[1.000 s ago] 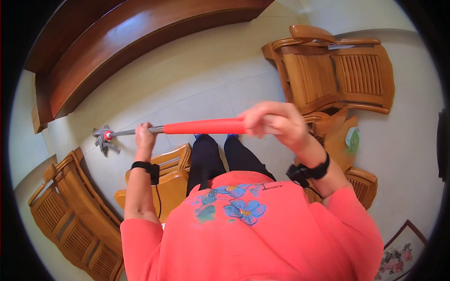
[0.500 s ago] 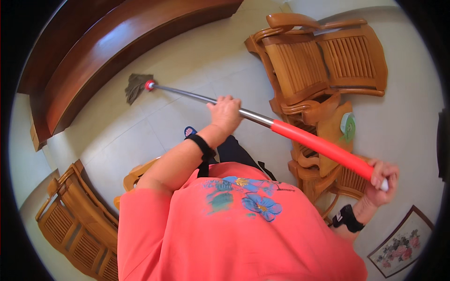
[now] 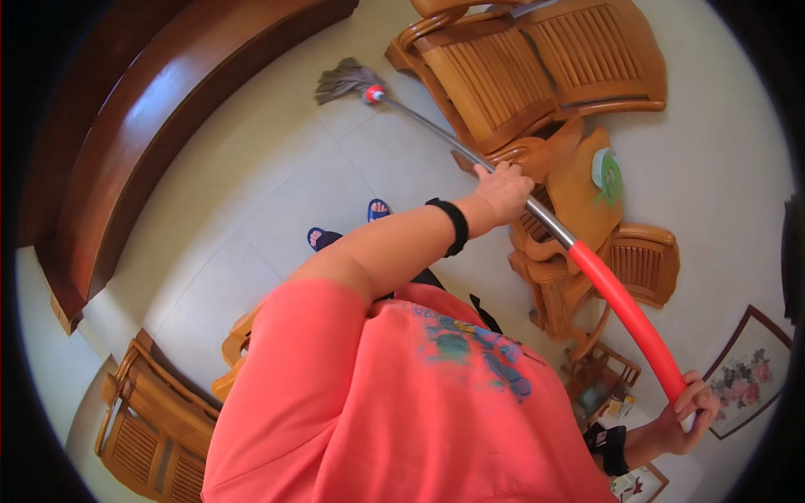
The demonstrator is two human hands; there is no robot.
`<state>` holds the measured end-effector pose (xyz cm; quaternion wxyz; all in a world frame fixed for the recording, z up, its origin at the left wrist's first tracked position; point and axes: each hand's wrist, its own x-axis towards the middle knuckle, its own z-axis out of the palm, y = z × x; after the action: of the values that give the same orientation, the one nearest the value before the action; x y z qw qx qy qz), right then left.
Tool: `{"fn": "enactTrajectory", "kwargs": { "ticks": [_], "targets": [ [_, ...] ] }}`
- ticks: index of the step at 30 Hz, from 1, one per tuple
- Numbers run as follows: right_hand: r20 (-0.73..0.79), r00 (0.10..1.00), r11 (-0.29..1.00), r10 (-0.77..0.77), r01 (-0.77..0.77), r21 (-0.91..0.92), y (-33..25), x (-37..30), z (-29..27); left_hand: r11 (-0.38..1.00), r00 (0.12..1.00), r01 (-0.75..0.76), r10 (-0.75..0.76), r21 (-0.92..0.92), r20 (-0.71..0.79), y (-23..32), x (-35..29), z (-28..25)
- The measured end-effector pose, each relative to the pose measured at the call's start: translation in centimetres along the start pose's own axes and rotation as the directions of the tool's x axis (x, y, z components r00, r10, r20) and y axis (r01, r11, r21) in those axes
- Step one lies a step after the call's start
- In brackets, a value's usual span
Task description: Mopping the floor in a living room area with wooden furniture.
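A mop [image 3: 625, 302] with a metal pole and a red grip slants across the view, held in both hands. My left hand [image 3: 503, 193] is closed round the metal pole near its middle. At the white-tipped end of the red grip, my right hand [image 3: 689, 412] is wrapped round the handle. The grey-brown mop head [image 3: 345, 80], joined by a red and white collar, lies spread on the pale tiled floor [image 3: 277, 197], just left of a wooden bench.
A slatted wooden bench [image 3: 486, 80] stands at the far right, beside a small table [image 3: 579, 189] bearing a green-and-white round thing [image 3: 606, 172]. A dark wooden cabinet [image 3: 193, 109] curves along the left. Another wooden seat [image 3: 151, 427] is lower left; a framed flower picture [image 3: 750, 373] hangs right.
The mop head has moved right and farther away across the floor. My left hand has swung right with the pole, and my right hand has come lower and nearer.
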<state>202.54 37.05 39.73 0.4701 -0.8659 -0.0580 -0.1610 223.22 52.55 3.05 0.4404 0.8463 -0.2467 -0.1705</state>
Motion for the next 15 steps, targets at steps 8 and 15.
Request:
{"fn": "enactTrajectory", "kwargs": {
  "ticks": [8, 15],
  "targets": [
    [0.192, 0.930, 0.898, -0.315, 0.357, -0.257, -5.5, -0.1, 4.2, 0.987, 0.924, -0.138, 0.158, -0.079, 0.349, 3.1, 0.8, 0.8],
    [0.262, 0.835, 0.866, -0.484, 0.500, 0.008, -8.3, 2.2, 5.2, 0.990, 0.897, -0.119, 0.140, -0.076, 0.418, 1.1, -6.3, -0.3]
  ]
}}
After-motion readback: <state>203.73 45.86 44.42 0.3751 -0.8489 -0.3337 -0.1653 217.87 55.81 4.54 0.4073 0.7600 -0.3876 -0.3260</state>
